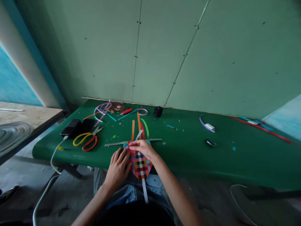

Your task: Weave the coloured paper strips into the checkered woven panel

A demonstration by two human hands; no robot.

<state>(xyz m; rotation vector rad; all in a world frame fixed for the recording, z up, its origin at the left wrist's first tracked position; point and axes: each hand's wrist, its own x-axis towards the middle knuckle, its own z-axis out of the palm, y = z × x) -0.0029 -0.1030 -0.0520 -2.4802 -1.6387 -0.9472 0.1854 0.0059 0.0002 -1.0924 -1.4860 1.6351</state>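
Observation:
A woven piece of many-coloured strips (141, 166) lies at the near edge of the green table, partly over the lap. Orange, red, green and pale strips stick out from its far side, and one pale strip hangs down toward me. My left hand (118, 164) rests on its left side with the fingers spread. My right hand (142, 148) is on its upper part, fingers pressed together near the weave's far edge; what they pinch is too small to name.
Scissors with yellow and red handles (90, 139) and a black box with a white cable (72, 128) are on the left. Behind lie loose strips (103, 108), a red-handled cutter (126, 111) and a black roll (158, 111). A dark oval object (210, 142) is on the right.

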